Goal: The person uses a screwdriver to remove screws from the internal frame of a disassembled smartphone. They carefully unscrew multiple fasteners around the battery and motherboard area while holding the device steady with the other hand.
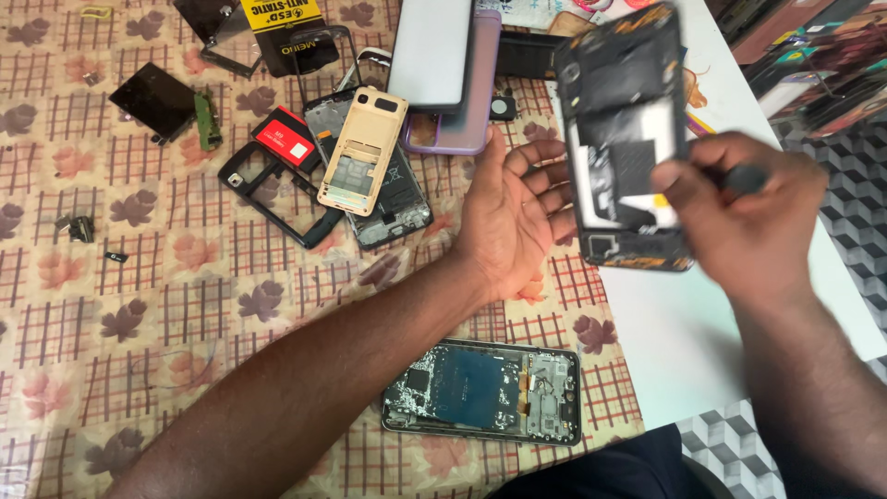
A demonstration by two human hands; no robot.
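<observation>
Nearest, below the left wrist, an opened grey phone body with a bare circuit board point(482, 391) lies flat on the worktop point(139, 305). The left hand point(514, 214) props the black stripped phone frame point(626, 139) upright on its spread fingers, exposing the inside to the right hand point(750, 208), closed round a dark, blurred tool point(744, 177). Beyond the left hand lies a tan phone back shell point(362, 152).

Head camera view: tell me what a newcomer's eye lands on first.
The opened phone at upper right, its dark insides exposed, steadied by the left hand while the blurred right hand works a dark tool on it. Next, the gutted phone frame lying near the table's front edge, and the beige phone frame among scattered parts.
</observation>
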